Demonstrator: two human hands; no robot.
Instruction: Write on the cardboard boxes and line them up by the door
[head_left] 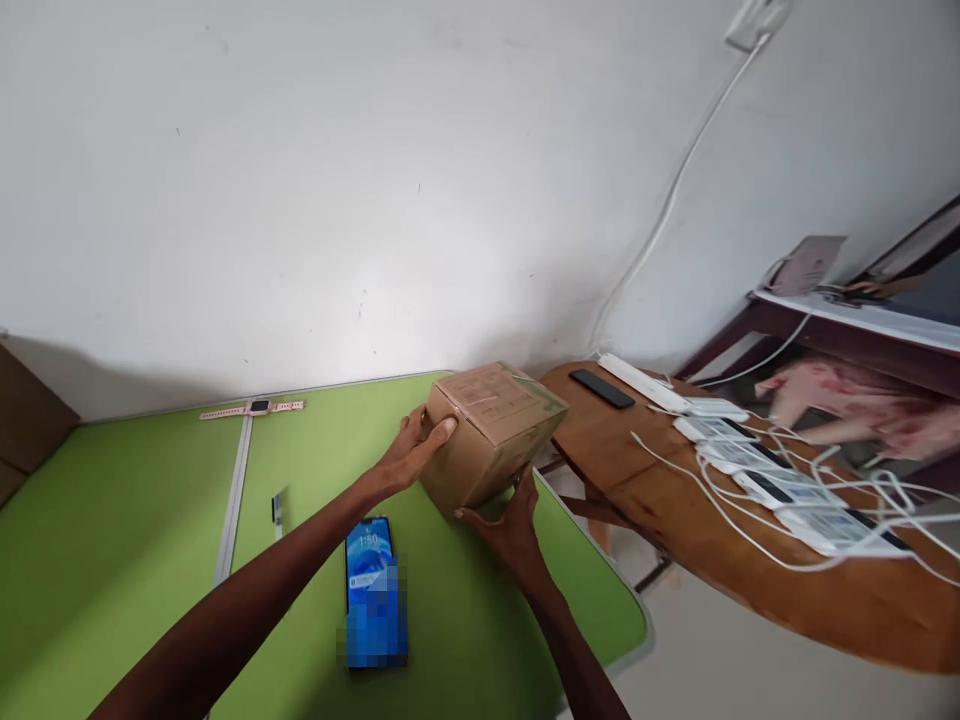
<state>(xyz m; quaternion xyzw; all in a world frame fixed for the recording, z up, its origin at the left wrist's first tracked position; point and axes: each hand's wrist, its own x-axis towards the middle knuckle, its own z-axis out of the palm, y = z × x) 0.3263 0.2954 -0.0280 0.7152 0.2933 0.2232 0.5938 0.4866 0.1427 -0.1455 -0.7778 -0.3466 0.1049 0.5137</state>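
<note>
A brown cardboard box (491,425) is tilted between my two hands over the right part of the green table (322,450). My left hand (420,445) grips its left side, thumb pressed on the face near the top edge. With the thumb at a lower corner and fingers under the right side, my right hand (510,515) supports it from below. Whether the box touches the table is hard to see. A phone (369,550) with a lit blue screen lies close to my left forearm; its lower part is blurred out.
A pink-strapped watch (259,407) and a small pen-like item (277,512) lie on the green table. To the right, a wooden table (720,540) bears a black phone (601,388), a white power strip (643,382) and several white boxes with tangled cables. A wall stands behind.
</note>
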